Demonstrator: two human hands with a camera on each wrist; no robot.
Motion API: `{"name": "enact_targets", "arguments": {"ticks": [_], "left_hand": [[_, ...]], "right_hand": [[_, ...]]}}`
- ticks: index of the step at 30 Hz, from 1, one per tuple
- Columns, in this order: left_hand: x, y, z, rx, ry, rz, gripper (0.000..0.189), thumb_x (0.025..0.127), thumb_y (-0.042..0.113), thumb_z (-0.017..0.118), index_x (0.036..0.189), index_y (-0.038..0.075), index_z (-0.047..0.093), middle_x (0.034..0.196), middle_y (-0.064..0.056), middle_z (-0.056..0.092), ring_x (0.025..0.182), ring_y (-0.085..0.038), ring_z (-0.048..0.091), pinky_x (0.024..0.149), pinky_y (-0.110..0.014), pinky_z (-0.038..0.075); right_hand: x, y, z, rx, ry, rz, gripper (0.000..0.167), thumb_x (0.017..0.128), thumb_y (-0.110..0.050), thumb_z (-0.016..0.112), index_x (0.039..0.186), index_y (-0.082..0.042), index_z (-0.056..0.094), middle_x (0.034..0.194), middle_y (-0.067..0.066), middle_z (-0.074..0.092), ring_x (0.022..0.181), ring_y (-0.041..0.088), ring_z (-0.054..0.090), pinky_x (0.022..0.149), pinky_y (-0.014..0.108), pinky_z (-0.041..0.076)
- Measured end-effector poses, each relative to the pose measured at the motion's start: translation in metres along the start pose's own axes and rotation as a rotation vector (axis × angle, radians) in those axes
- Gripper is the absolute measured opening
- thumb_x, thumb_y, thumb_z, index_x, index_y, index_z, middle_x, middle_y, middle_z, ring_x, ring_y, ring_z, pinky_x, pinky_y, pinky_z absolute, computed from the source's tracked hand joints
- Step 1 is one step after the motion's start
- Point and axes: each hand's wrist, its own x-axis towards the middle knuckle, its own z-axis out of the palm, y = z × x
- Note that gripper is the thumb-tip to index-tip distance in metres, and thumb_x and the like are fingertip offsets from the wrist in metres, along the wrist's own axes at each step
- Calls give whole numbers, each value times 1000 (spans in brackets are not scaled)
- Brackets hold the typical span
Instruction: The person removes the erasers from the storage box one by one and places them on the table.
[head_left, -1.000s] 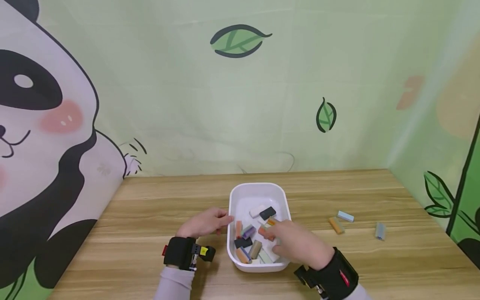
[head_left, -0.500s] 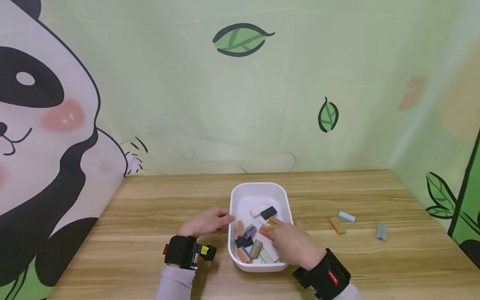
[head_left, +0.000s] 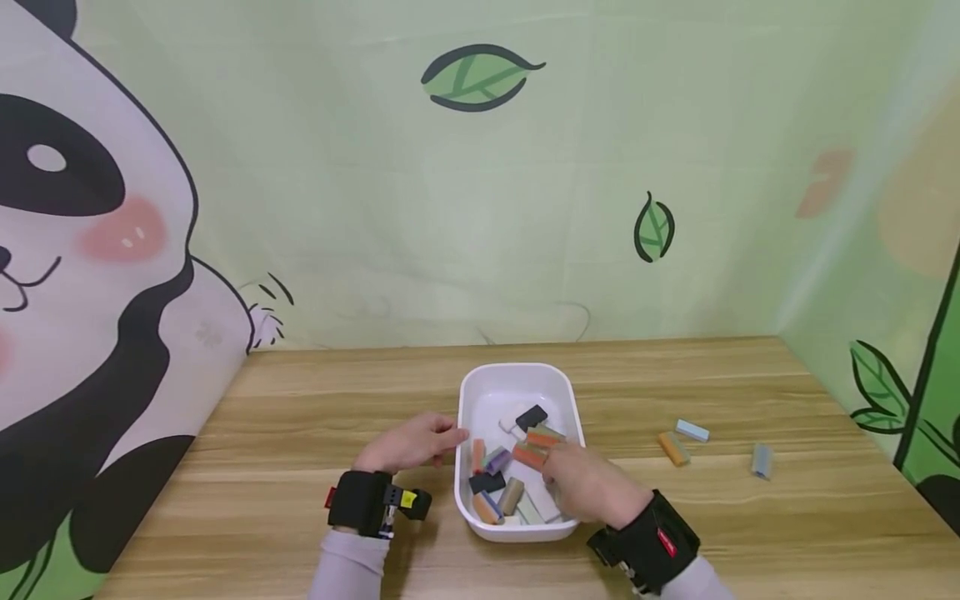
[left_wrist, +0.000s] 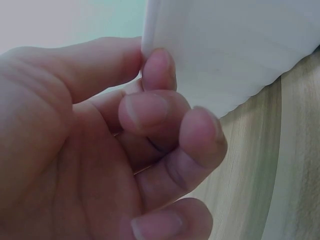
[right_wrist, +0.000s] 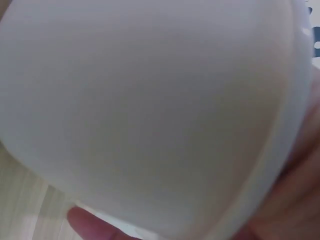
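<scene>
1. White tub [head_left: 517, 383] rests on the worktop [head_left: 300, 392]; it serves as landmark for all places below.
2. Left hand [head_left: 411, 443] is at the tub's left side, pinching its rim between thumb and index finger; the other fingers are loosely bent.
3. Right hand [head_left: 596, 485] reaches over the tub's right rim. Its fingertips are hidden in the head view; cannot tell whether it grips anything.
4. Nearest the right hand, inside the tub: orange-and-green block [head_left: 529, 456], with a second orange-and-green block [head_left: 545, 437] just beyond it.
5. Toward the tub's far end, past those two: dark block [head_left: 532, 417], next to some white pieces.
6. Along the tub's left part: orange block [head_left: 477, 456], purple block [head_left: 498, 461] and black block [head_left: 487, 482].
7. At the tub's near end: brown block [head_left: 512, 496], orange-and-blue block [head_left: 488, 508] and pale green block [head_left: 529, 511].
8. Well to the right of the tub, on the worktop: orange-and-tan block [head_left: 673, 449], pale blue block [head_left: 692, 431] and, farthest out, grey-blue block [head_left: 761, 461].
</scene>
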Motion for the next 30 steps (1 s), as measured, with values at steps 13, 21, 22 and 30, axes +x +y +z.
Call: {"name": "enact_targets", "arguments": {"ticks": [13,21,22,30], "left_hand": [[0,1,0,-2,-5,7,27,102,30,53,93,9,67,70,-4,53,68,-23,50,65,-33,34],[-1,1,0,-7,-7,12,29,102,30,53,92,7,67,69,-4,52,67,-23,50,65,-32,34],[-1,0,0,-3,-7,14,29,102,30,53,92,7,67,69,-4,52,67,-23,50,65,-32,34],[-1,0,-1,4,-9,19,29,102,31,53,92,8,67,69,-5,53,68,-25,50,64,-32,34]], "right_hand": [[3,0,3,-43,-19,-3,24,72,7,73,69,-12,60,73,-1,53,72,18,48,66,33,43],[3,3,1,-16,-27,-34,23,69,7,73,69,-12,59,87,1,62,76,18,52,65,32,42],[2,3,-1,-1,-29,-36,21,69,6,72,71,-11,61,90,2,63,77,19,52,65,32,43],[-17,8,-39,29,91,-56,27,74,1,76,99,-4,67,95,7,60,85,23,55,76,41,47]]}}
